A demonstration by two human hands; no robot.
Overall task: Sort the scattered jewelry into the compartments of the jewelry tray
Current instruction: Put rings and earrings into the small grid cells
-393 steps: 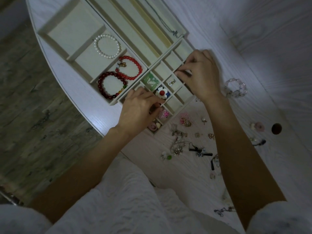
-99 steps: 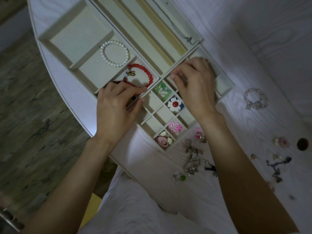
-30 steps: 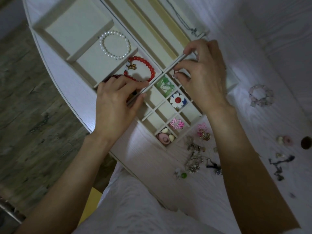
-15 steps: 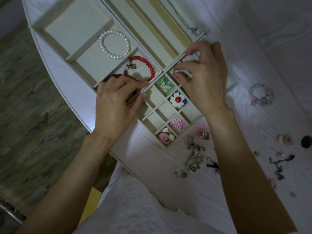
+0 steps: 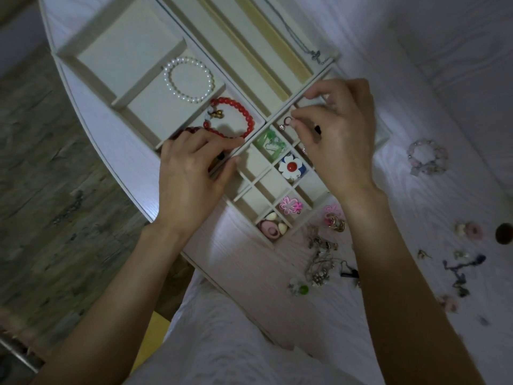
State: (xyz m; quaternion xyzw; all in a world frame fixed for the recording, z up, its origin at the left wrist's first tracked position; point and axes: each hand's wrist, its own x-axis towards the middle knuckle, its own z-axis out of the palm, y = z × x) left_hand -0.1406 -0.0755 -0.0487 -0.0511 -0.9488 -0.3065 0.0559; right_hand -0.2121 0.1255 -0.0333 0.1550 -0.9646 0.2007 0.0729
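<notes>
Head cam: we're mid-placement. Our right hand (image 5: pixel 337 134) pinches a small ring (image 5: pixel 286 123) btwn thumb & forefinger, low over a small compartment at approx 12 o'clock of the grid section of the jewelry tray (image 5: pixel 138 87). Whether the ring touches the floor yet, we can't tell. Our left hand (image 5: pixel 191 173) rests w/ fingers loosely bent on the tray's divider at approx 9 o'clock, steadying it. Next, prob: let go, lift clear, then reach for the loose pieces (image 5: pixel 322 254) at 5 o'clock. Tray's long axis runs approx 10 to 4 o'clock; ring too small to judge its facing.
</notes>
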